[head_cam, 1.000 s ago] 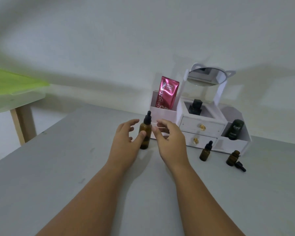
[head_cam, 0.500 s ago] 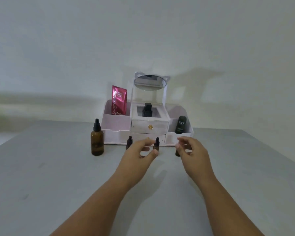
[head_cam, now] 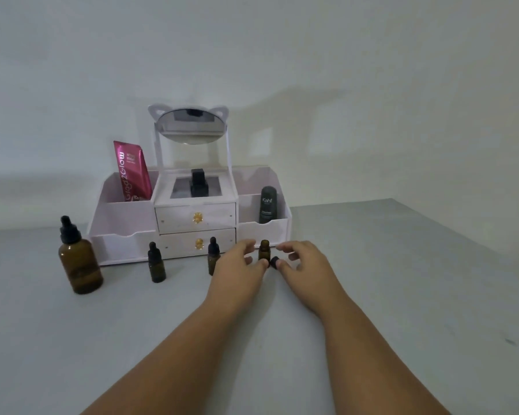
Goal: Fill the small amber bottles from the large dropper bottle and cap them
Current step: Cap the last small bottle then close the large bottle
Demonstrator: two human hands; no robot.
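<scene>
The large amber dropper bottle (head_cam: 79, 259) stands capped at the left of the grey table. Two small amber bottles with black dropper caps stand in front of the organizer: one (head_cam: 156, 263) left of centre, another (head_cam: 213, 257) partly hidden behind my left hand. A third small amber bottle (head_cam: 264, 250) stands uncapped between my hands. Its black cap (head_cam: 274, 261) lies on the table beside it, at my right fingertips. My left hand (head_cam: 240, 271) curls around the uncapped bottle's left side; whether it touches is unclear. My right hand (head_cam: 304, 265) hovers at the cap, fingers apart.
A white cosmetic organizer (head_cam: 123, 226) with two drawers and a cat-ear mirror (head_cam: 191, 125) stands against the wall. It holds a pink tube (head_cam: 132, 172), a black bottle (head_cam: 199, 182) and a dark Kahf tube (head_cam: 267, 205). The table's right edge (head_cam: 462, 244) runs diagonally.
My view shifted right and closer. Both hands left the large bottle and moved right to the uncapped small bottle and its loose cap, closing in around them.
</scene>
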